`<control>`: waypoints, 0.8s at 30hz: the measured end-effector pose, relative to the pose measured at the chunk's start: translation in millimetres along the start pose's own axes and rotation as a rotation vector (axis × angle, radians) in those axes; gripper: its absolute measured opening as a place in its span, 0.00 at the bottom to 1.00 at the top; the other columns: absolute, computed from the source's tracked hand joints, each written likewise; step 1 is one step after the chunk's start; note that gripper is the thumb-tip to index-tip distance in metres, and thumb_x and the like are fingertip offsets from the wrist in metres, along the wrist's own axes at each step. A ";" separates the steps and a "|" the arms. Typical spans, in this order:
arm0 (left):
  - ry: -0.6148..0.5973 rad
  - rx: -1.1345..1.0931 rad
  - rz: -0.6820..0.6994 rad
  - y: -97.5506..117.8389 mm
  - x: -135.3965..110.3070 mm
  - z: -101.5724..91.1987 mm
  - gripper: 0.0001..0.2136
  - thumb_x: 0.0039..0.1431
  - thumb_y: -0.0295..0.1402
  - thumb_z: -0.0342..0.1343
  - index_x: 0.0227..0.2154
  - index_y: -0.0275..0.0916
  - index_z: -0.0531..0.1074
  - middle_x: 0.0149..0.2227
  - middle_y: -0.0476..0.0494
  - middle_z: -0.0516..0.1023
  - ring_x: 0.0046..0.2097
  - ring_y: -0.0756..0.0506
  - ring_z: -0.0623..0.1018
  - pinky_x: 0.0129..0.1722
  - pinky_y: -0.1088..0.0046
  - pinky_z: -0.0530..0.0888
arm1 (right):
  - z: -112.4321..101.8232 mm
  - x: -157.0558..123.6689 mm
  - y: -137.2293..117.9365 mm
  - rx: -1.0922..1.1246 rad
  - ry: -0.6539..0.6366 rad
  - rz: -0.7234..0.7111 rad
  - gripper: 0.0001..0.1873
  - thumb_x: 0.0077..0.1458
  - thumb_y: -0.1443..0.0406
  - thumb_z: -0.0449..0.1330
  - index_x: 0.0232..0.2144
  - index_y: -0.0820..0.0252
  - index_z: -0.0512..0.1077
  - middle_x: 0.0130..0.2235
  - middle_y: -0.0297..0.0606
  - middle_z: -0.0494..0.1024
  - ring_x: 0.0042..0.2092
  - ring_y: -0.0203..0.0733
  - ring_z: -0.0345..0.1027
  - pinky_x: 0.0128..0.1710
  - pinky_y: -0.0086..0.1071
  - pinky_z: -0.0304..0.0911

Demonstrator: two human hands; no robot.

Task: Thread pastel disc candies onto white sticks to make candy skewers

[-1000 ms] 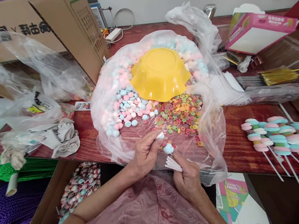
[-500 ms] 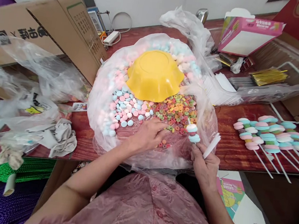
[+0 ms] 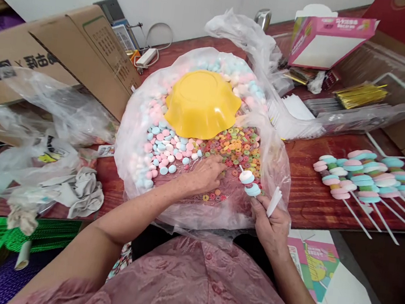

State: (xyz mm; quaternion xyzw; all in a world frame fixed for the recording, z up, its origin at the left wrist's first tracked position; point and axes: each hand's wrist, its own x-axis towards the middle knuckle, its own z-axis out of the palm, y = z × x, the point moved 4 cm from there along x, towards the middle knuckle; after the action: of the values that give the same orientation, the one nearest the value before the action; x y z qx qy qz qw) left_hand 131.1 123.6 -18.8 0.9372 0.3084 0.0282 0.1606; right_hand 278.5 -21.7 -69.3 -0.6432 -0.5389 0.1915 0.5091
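Observation:
My left hand point(image 3: 207, 174) reaches into the pile of sugared gummy rings point(image 3: 238, 145). Its fingers are curled down and pinched together at the near edge, and their tips are hidden, so what lies between them cannot be made out. In my right hand point(image 3: 272, 224) a candy skewer point(image 3: 249, 183) leans up to the left, with white and blue marshmallow discs and a dark red ring between them threaded on a white stick. The same hand grips a bundle of white sticks point(image 3: 274, 201). Pink, white and blue marshmallow discs point(image 3: 168, 150) lie left of the rings.
An upturned yellow bowl point(image 3: 203, 104) sits on the candy, inside a spread plastic bag point(image 3: 132, 129). Finished-looking marshmallow skewers point(image 3: 368, 176) lie stacked at right. A cardboard box point(image 3: 89, 56) and a crumpled cloth point(image 3: 88, 195) are at left; a pink carton point(image 3: 330, 42) stands behind.
My left hand has shifted slightly, its fingers now lower into the gummy rings. My right hand has brought the skewer a little left, closer to the left hand. The whole view has tilted slightly.

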 end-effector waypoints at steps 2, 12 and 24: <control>-0.013 0.028 -0.020 -1.2 0.2 1.6 0.09 0.55 0.23 0.51 0.32 0.34 0.77 0.38 0.37 0.73 0.41 0.40 0.73 0.42 0.63 0.72 | 0.2 0.0 -0.4 0.006 0.003 -0.011 0.11 0.63 0.61 0.57 0.33 0.57 0.77 0.25 0.30 0.69 0.27 0.37 0.62 0.29 0.29 0.61; 0.219 -0.152 0.116 15.3 -26.9 -16.3 0.02 0.54 0.24 0.57 0.30 0.36 0.74 0.40 0.36 0.77 0.46 0.39 0.74 0.47 0.58 0.73 | -0.7 -3.8 -2.4 -0.039 0.011 -0.138 0.09 0.60 0.66 0.57 0.36 0.58 0.78 0.25 0.29 0.70 0.26 0.35 0.63 0.27 0.29 0.60; 0.745 -1.547 -0.379 -7.8 -93.0 5.8 0.15 0.40 0.35 0.75 0.28 0.36 0.75 0.25 0.50 0.81 0.26 0.49 0.80 0.26 0.75 0.79 | 18.3 -15.0 -43.7 -0.255 -0.153 -0.473 0.27 0.51 0.76 0.50 0.52 0.58 0.74 0.42 0.40 0.83 0.38 0.44 0.80 0.39 0.35 0.75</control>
State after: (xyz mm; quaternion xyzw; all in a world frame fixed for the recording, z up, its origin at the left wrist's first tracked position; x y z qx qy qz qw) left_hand 52.4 73.3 -22.6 0.4283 0.3856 0.5063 0.6415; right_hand 237.0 -31.2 -43.7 -0.5420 -0.7308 0.0457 0.4125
